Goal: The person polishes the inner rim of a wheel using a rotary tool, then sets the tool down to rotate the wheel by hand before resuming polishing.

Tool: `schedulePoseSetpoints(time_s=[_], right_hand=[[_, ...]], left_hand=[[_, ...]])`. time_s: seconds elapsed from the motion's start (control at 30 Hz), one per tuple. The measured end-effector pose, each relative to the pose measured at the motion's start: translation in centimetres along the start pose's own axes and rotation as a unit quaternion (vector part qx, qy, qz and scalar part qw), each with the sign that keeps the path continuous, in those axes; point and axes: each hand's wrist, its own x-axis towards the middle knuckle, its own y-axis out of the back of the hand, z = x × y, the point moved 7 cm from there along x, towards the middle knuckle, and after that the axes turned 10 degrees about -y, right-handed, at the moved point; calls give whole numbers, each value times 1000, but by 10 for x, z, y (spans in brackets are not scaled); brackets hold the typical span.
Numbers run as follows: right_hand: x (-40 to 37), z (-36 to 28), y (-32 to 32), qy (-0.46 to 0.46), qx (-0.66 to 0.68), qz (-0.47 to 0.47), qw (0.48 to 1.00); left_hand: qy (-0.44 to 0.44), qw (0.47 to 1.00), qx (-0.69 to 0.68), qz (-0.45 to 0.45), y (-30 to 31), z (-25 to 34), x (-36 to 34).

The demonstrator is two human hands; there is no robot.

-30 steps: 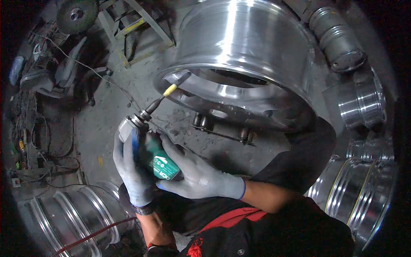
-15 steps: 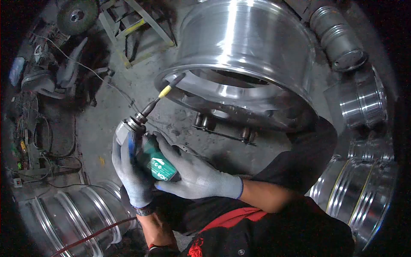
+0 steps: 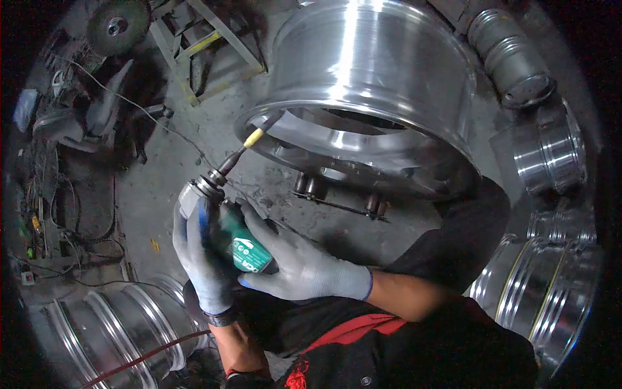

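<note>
Between my gloved hands is a green electric die grinder (image 3: 251, 251) with white lettering. My left hand (image 3: 202, 262) wraps its grey head from the left side. My right hand (image 3: 308, 264) grips the green body from the right, thumb and fingers around it. From the grinder's collar a long bit (image 3: 254, 137) with a yellow band and a dark tip points up and to the right. The dark tip overlaps the near lip of a large shiny metal wheel rim (image 3: 382, 65) in this view. Both gloves are light grey with blue edging.
Under the large rim is a roller stand (image 3: 340, 203). More metal rims are stacked at right (image 3: 551, 152) and lower left (image 3: 116, 324). A steel frame (image 3: 194, 52), a round disc (image 3: 116, 27) and a loose cable (image 3: 139, 107) lie at the upper left. A red hose (image 3: 146, 355) crosses the lower left.
Both hands and the grinder have shifted very slightly to the right, the bit's tip staying at the rim's lip. The grip looks the same.
</note>
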Motion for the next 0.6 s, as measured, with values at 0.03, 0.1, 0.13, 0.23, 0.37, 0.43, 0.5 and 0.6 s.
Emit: schedulePoseSetpoints(time_s=[0.03, 0.1, 0.13, 0.23, 0.37, 0.43, 0.5, 0.6], right_hand=[[-2, 3, -1, 13, 10, 9, 1000], [-4, 2, 1, 23, 19, 17, 999], [-4, 1, 3, 7, 29, 15, 999], [-3, 0, 3, -10, 32, 6, 999], [4, -4, 2, -53, 47, -35, 997], [2, -3, 2, -39, 53, -21, 998], [-1, -3, 0, -27, 56, -8, 998], [-3, -6, 3, 6, -7, 51, 999]], left_hand=[[-47, 995, 83, -32, -2, 5, 1], [-72, 990, 111, -38, -7, 6, 0], [-99, 984, 139, -42, -9, 9, 0], [12, 1000, 13, -5, -3, -6, 1], [-19, 1000, -13, -14, 0, 3, 6], [-21, 1000, 9, -21, -2, 3, 7], [-21, 999, 29, -27, -2, 1, 7], [-221, 921, 304, -100, -12, 22, 6]])
